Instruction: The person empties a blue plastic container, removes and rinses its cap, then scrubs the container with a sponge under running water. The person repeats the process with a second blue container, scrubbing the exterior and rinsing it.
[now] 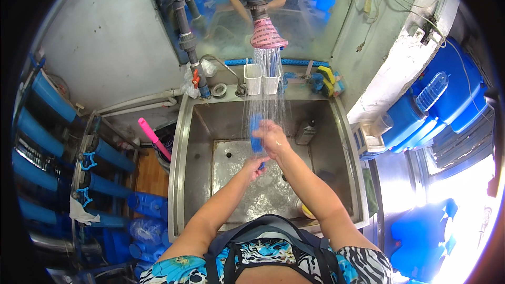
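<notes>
My left hand (255,167) is closed around the lower end of a blue brush-like tool (257,146), its exact kind blurred. Against the right side of its upper part lies my right hand (272,138), wet and with fingers bent; whether it grips is unclear. Water falls onto the tool and my right hand from a shower head (269,36) wrapped in pink printed tape. Both hands are over a stainless steel sink (197,189) with a wet bottom.
A dark-capped bottle (306,132) stands in the sink's back right corner. On the back ledge are white plastic holders (253,79), a tape roll (219,90) and yellow sponges (326,81). Blue jugs (148,205) crowd the left; a pink handle (154,138) leans beside the sink.
</notes>
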`<move>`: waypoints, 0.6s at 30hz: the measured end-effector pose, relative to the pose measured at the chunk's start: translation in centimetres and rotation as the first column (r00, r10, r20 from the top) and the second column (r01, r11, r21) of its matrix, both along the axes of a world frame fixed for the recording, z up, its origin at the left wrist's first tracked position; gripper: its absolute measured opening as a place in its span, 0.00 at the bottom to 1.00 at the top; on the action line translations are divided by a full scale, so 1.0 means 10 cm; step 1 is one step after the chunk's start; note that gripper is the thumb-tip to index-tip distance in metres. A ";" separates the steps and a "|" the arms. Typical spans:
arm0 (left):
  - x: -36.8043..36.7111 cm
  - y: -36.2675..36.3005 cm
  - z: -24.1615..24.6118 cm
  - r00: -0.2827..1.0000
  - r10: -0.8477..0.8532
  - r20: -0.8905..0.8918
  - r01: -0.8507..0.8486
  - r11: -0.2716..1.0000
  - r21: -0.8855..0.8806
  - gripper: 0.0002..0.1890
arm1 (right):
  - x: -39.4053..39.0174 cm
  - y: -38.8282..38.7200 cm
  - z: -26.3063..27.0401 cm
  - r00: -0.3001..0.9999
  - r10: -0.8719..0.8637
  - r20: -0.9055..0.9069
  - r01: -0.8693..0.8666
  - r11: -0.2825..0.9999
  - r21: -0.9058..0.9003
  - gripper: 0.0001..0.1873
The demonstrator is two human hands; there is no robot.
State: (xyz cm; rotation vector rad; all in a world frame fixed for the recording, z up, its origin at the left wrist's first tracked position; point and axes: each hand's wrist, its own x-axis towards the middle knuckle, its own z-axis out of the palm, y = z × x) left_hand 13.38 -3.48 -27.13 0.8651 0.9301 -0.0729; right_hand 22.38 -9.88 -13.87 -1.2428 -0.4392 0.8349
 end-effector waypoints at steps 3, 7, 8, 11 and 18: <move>-0.07 0.05 -0.06 0.972 0.208 0.106 -0.195 0.973 -0.123 0.11 | -0.11 -0.21 0.05 0.581 0.215 0.785 -0.191 0.974 -0.125 0.16; -0.12 0.17 -0.14 0.935 0.343 0.086 -0.314 0.918 -0.241 0.10 | 0.00 -0.52 0.13 0.116 0.274 0.955 -0.105 0.959 -0.262 0.18; -0.12 0.20 -0.17 0.939 0.342 0.037 -0.327 0.920 -0.214 0.10 | 0.03 -0.58 0.15 0.107 0.282 0.954 0.011 0.959 -0.284 0.18; -0.06 0.24 -0.25 0.956 0.276 0.099 -0.248 0.940 -0.234 0.12 | 0.01 -0.73 0.20 0.092 0.308 0.947 -0.117 0.948 -0.297 0.16; 0.07 0.12 -0.11 0.972 0.227 0.054 -0.212 0.956 -0.202 0.13 | 0.05 -0.59 0.48 0.329 0.070 0.942 -0.033 0.997 -0.062 0.12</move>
